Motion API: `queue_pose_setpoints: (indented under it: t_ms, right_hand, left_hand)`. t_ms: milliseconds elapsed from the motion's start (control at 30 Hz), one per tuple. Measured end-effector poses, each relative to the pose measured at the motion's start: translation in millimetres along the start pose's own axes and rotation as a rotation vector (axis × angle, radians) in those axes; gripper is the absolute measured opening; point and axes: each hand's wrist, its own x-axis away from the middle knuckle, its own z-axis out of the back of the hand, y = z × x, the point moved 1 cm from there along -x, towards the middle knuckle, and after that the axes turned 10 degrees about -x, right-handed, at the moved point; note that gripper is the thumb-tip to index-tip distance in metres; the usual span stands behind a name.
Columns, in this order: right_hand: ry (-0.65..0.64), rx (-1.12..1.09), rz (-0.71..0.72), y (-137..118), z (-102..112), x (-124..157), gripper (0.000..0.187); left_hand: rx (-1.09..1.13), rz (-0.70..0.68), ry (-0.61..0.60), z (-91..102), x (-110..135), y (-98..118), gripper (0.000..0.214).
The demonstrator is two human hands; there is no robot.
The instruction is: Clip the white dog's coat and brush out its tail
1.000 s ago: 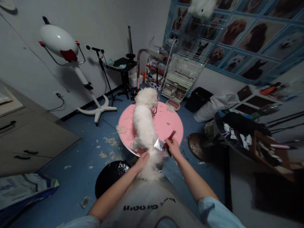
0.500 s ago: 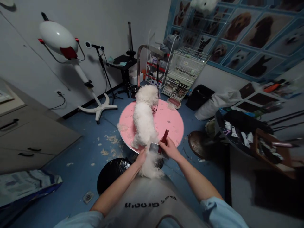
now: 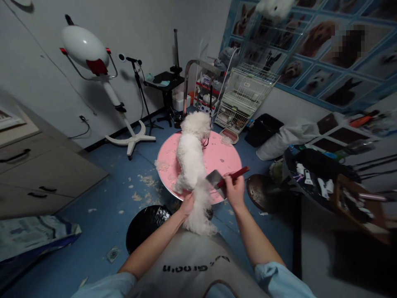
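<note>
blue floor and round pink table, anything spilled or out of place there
Yes: pale loose tufts that look like fur lie scattered on the blue floor, mostly left of the round pink table, with more on the tabletop. They look untidy, though plausibly from the white curly-coated dog.

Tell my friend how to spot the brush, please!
Find the round pink table with the fluffy white dog on it. Over the table's near edge, the person's right hand holds a brush. Its dark red handle and flat grey head stand out beside the white dog.
</note>
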Motion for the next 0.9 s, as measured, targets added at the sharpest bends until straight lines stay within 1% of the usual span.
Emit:
queue_pose_setpoints:
  t_ms: [67, 100, 133, 167, 200, 233, 267, 300, 367, 400, 433, 500, 533, 567, 600, 667, 700, 733, 767, 833, 867, 900]
  right_hand:
    - [-0.187, 0.04, -0.084, 3.0, -3.0, 2.9, 0.022]
    - [-0.218, 0.067, -0.134, 4.3, -3.0, 3.0, 0.022]
    - [-0.182, 0.087, -0.163, 4.9, -1.7, 2.3, 0.023]
    - [-0.097, 0.09, -0.159, 4.5, 0.5, 1.4, 0.024]
    - [-0.007, 0.074, -0.127, 3.3, 2.7, 1.1, 0.024]
    - [0.038, 0.045, -0.087, 1.8, 4.2, 1.7, 0.024]
    - [0.019, 0.013, -0.06, 0.5, 4.4, 3.2, 0.024]
    - [-0.045, -0.01, -0.057, -0.2, 3.8, 5.2, 0.024]
    - [-0.194, -0.005, -0.124, 0.5, 1.7, 8.5, 0.023]
    - [-0.203, 0.016, -0.166, 1.5, 1.5, 8.8, 0.024]
    - [-0.147, 0.034, -0.184, 2.5, 2.2, 8.3, 0.025]
    - [0.102, 0.008, -0.124, 3.8, 4.9, 6.8, 0.027]
    - [0.197, -0.029, -0.073, 4.3, 5.7, 6.8, 0.027]
    - [0.217, -0.065, -0.038, 4.9, 5.5, 7.1, 0.027]
    - [0.163, -0.087, -0.039, 5.8, 4.8, 7.3, 0.027]
    - [0.0, -0.074, -0.122, 7.3, 5.1, 6.1, 0.028]
    - [-0.047, -0.05, -0.169, 7.1, 7.3, 4.3, 0.029]
    - [-0.028, -0.031, -0.191, 5.9, 11.0, 1.9, 0.029]
    - [0.061, -0.023, -0.173, 3.5, 15.8, -0.3, 0.029]
    - [0.293, -0.041, -0.047, -2.5, 23.7, -0.6, 0.027]
    - [0.33, -0.049, 0.007, -4.7, 24.7, 1.6, 0.026]
    - [0.304, -0.051, 0.03, -5.5, 23.5, 4.9, 0.026]
  left_hand:
    - [0.01, 0.012, -0.016, -1.2, 3.4, 3.5, 0.05]
    - [0.003, 0.012, -0.017, -1.6, 4.5, 5.4, 0.052]
    - [-0.011, 0.004, -0.013, -2.0, 5.0, 7.3, 0.054]
    - [-0.032, -0.005, -0.003, -2.3, 4.9, 8.9, 0.056]
    - [-0.054, -0.014, 0.007, -2.7, 4.3, 10.1, 0.057]
    - [-0.069, -0.023, 0.014, -3.1, 3.2, 10.7, 0.057]
    - [-0.078, -0.033, 0.01, -3.5, 2.0, 10.9, 0.057]
    - [-0.081, -0.039, -0.003, -4.0, 0.8, 10.7, 0.056]
    - [-0.08, -0.046, -0.026, -4.4, -0.4, 9.9, 0.055]
    - [-0.082, -0.051, -0.028, -4.4, -0.3, 9.7, 0.056]
    - [-0.094, -0.054, -0.021, -4.2, 0.0, 9.7, 0.057]
    - [-0.13, -0.06, 0.005, -3.7, 1.0, 10.3, 0.059]
    - [-0.142, -0.067, 0.011, -3.6, 1.3, 10.5, 0.059]
    - [-0.147, -0.072, 0.007, -3.5, 1.3, 10.4, 0.059]
    - [-0.145, -0.072, 0.002, -3.3, 1.1, 9.8, 0.058]
    - [-0.14, -0.06, 0.0, -2.6, 0.2, 7.4, 0.059]
    - [-0.148, -0.05, 0.004, -2.1, -0.3, 6.0, 0.06]
    - [-0.16, -0.042, 0.011, -1.7, -0.7, 4.7, 0.061]
    - [-0.171, -0.039, 0.019, -1.4, -0.9, 3.9, 0.062]
    - [-0.167, -0.044, 0.022, -1.8, -0.8, 4.0, 0.062]
    - [-0.152, -0.039, 0.016, -2.3, -0.7, 4.8, 0.061]
    - [-0.134, -0.028, 0.012, -2.8, -0.6, 5.7, 0.06]
